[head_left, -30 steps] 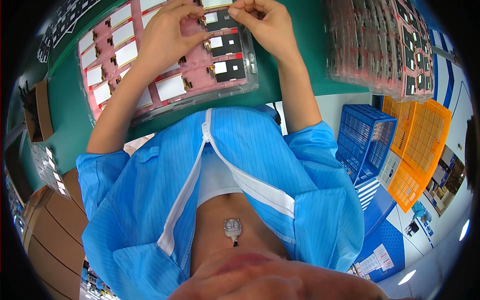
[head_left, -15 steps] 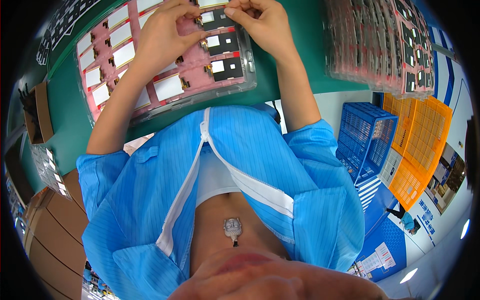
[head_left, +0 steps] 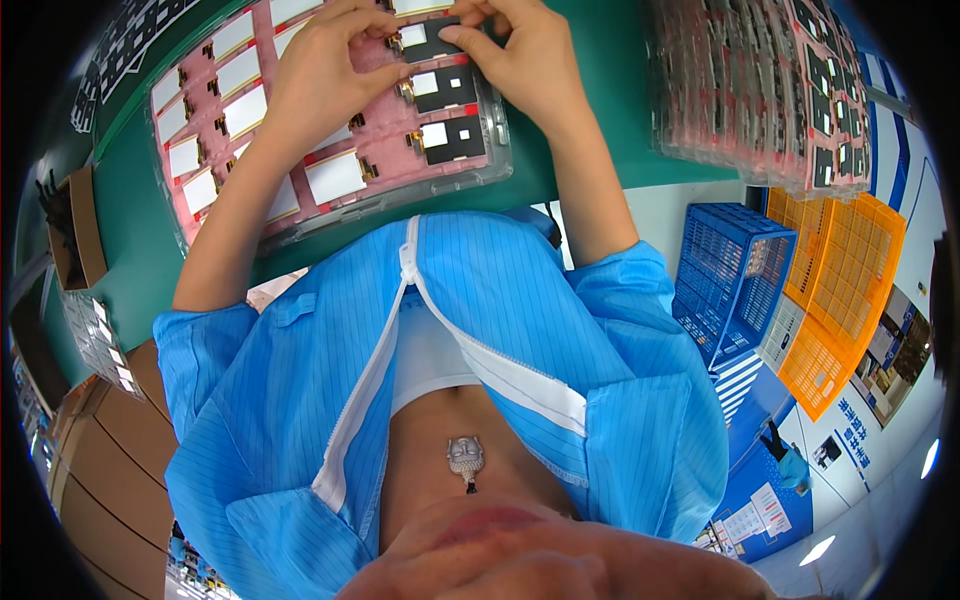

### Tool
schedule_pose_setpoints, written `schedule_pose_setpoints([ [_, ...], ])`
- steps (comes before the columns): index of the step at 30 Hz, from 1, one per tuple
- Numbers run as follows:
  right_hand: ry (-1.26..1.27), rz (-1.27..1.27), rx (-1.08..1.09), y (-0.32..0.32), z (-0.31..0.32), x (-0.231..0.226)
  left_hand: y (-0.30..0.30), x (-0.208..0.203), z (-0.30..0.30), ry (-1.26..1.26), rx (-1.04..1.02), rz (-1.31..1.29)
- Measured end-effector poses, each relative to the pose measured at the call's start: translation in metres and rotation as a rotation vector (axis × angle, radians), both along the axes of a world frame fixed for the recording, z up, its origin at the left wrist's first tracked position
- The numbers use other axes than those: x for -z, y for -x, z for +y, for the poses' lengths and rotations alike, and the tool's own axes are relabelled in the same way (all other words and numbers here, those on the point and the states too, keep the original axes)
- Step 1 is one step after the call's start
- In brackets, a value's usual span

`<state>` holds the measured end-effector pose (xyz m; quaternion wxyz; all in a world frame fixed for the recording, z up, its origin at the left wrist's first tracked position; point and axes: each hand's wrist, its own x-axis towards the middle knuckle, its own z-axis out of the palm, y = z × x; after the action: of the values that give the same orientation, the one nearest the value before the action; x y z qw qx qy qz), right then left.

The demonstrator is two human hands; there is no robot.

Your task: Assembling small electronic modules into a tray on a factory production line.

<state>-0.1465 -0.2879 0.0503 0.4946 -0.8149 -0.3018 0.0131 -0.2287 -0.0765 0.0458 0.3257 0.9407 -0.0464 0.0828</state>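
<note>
A clear plastic tray [head_left: 430,187] lined with pink holds white rectangular panels [head_left: 337,176] with small gold-and-black connector tails. Along its right side, the panels carry black sheets with white square cut-outs; a middle black-covered panel [head_left: 445,88] and a near one [head_left: 455,139] lie uncovered by my hands. My left hand [head_left: 325,70] reaches over the tray, thumb stretched away from curled fingers, fingertips beside the left end of the upper black sheet [head_left: 432,38]. At that sheet's right end, my right hand [head_left: 525,60] is closed, thumb pressed on its edge; the other fingertips are partly hidden.
A tall stack of filled clear trays [head_left: 740,95] stands right on the green table [head_left: 590,150]. Beyond are a blue crate [head_left: 730,280] and orange crates [head_left: 835,290]. A cardboard box [head_left: 85,225] sits at left, with black-and-white sheets [head_left: 130,50] at the far left.
My right hand has shifted slightly left and nearer, its thumb now further in on the upper black sheet. My left hand has barely moved. A distant person at the right has moved.
</note>
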Motion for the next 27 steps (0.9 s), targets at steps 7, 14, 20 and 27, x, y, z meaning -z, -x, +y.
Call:
schedule_pose_setpoints([
  [7,0.169,-0.288,0.0,-0.004,0.0,-0.007,-0.002,-0.001,-0.005,0.044,-0.009,-0.061],
  [14,0.282,-0.304,-0.072,-0.017,0.006,-0.026,-0.006,-0.014,-0.004,-0.011,0.027,-0.064],
  [20,0.165,-0.382,0.029,-0.105,0.053,-0.005,-0.036,-0.023,0.037,0.161,0.058,-0.016],
  [27,0.338,-0.422,0.025,-0.186,0.123,0.034,-0.159,-0.007,0.104,-0.078,-0.192,-0.059],
])
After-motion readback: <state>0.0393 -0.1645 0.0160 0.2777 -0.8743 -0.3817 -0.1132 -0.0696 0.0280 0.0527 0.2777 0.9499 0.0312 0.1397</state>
